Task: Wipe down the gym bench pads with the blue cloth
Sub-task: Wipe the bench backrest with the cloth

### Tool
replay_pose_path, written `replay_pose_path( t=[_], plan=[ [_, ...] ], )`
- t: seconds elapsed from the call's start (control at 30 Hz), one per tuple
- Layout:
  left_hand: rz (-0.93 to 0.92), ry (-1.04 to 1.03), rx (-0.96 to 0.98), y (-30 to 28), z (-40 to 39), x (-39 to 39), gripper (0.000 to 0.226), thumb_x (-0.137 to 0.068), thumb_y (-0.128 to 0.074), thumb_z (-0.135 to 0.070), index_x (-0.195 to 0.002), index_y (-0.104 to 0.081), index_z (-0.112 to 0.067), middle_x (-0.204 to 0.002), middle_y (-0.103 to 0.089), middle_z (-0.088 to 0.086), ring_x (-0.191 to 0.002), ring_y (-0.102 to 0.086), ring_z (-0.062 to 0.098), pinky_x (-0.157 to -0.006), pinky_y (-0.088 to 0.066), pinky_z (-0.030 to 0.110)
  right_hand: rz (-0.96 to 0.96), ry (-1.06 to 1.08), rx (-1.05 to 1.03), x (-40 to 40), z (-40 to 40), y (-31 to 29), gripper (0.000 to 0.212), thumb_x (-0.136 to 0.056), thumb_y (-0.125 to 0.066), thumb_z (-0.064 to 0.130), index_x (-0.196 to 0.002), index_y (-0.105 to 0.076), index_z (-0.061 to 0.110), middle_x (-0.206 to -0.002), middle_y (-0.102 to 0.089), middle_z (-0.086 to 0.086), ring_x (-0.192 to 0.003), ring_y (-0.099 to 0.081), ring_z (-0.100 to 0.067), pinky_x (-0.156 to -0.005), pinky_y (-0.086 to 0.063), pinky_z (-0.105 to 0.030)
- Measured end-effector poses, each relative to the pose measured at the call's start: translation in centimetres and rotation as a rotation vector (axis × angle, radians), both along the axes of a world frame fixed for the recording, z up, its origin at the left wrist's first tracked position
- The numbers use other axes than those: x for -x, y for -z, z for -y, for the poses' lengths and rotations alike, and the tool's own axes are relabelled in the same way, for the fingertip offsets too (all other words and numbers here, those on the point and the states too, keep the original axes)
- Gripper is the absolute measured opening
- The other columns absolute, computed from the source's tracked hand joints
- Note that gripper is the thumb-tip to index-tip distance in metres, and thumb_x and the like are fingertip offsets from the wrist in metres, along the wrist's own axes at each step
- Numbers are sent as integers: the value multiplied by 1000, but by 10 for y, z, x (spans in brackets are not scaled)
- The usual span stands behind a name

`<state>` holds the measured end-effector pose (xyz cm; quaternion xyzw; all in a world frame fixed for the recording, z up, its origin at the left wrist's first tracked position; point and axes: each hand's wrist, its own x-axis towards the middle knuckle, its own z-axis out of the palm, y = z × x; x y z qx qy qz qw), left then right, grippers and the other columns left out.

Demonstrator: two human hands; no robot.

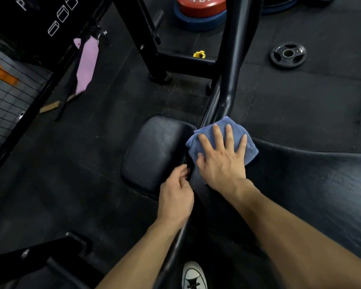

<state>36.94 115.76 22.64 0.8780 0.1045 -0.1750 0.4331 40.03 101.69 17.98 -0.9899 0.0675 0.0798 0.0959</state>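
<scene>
The blue cloth lies flat on the upper left corner of a large black bench pad. My right hand presses down on the cloth with the fingers spread. A smaller black seat pad sits just to the left, separated by a narrow gap. My left hand has its fingers curled at the near right edge of that seat pad, by the gap; what they grip is hidden.
A black frame tube rises behind the cloth. On the rubber floor lie a black weight plate, a red plate on a blue one and a yellow clip. A pink cloth hangs at the left. My shoe is below.
</scene>
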Motion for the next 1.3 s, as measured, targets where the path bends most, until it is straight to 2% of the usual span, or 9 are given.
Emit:
replay_pose_path(
  t=[0.13, 0.27, 0.47, 0.53, 0.63, 0.77, 0.9, 1.1, 1.3],
  plan=[
    [-166, -201, 236, 0, -2, -15, 41, -100, -37, 2, -119, -70, -15, -116, -74, 6, -108, -69, 12, -108, -49, 41, 51, -47, -12, 32, -16, -6, 61, -97, -47, 44, -155, -38, 29, -172, -18, -14, -158, -9, -44, -121, -4, -73],
    [-220, -292, 314, -3, -5, -21, 43, -95, -43, 3, -89, -78, -20, -107, -78, 12, -105, -73, 24, -100, -54, 42, 68, -104, -72, 89, -38, -7, 61, -92, -58, 40, -151, -44, 29, -169, -28, -11, -158, -17, -40, -123, -15, -69],
    [-193, -284, 264, -7, 4, -20, 36, -98, -39, 5, -106, -70, -13, -113, -74, 13, -114, -69, 23, -107, -50, 38, 123, -322, -52, 146, -33, -5, 54, -79, -54, 32, -133, -57, 35, -151, -54, -4, -142, -49, -33, -113, -30, -55],
    [-179, -221, 222, -8, 4, -15, 38, -100, -42, 0, -103, -72, -23, -115, -74, 5, -113, -68, 16, -109, -49, 39, 195, -308, -102, 138, -22, -11, 45, -77, -52, 27, -120, -61, 36, -133, -62, 2, -118, -63, -27, -95, -42, -42],
    [-80, -52, -19, -15, 9, -11, 33, -97, -49, -8, -110, -74, -25, -112, -76, 0, -107, -69, 19, -98, -52, 32, 283, -162, -178, 91, -5, -29, 43, -76, -51, 25, -116, -63, 33, -119, -66, 0, -92, -65, -28, -74, -50, -37],
    [165, 190, -168, -34, 39, -16, 46, -92, -50, -3, -133, -63, -17, -130, -68, 4, -120, -61, 25, -99, -47, 34, 434, 33, -337, 20, 30, -65, 55, -80, -48, 20, -134, -60, 23, -136, -61, -11, -104, -62, -37, -81, -55, -46],
    [151, 343, -205, -19, 53, -34, 51, -94, -48, -5, -145, -51, -14, -152, -51, 3, -140, -47, 21, -115, -40, 36, 487, 87, -335, -24, 58, -79, 57, -86, -49, 14, -142, -55, 21, -143, -55, -10, -113, -56, -36, -89, -49, -48],
    [128, 423, -290, 4, 45, -36, 57, -100, -47, -13, -155, -37, -23, -164, -32, -7, -150, -32, 13, -119, -36, 33, -92, -141, -195, -54, 56, -25, 44, -101, -38, 40, -142, -51, 31, -141, -56, -1, -131, -51, -33, -108, -40, -58],
    [159, 402, -330, 4, 58, -35, 53, -105, -43, -23, -157, -33, -22, -167, -26, -5, -151, -26, 11, -112, -36, 26, -230, -67, -237, -71, 59, -30, 38, -106, -32, 44, -126, -58, 26, -127, -60, -6, -117, -56, -37, -99, -42, -59]
  ],
)
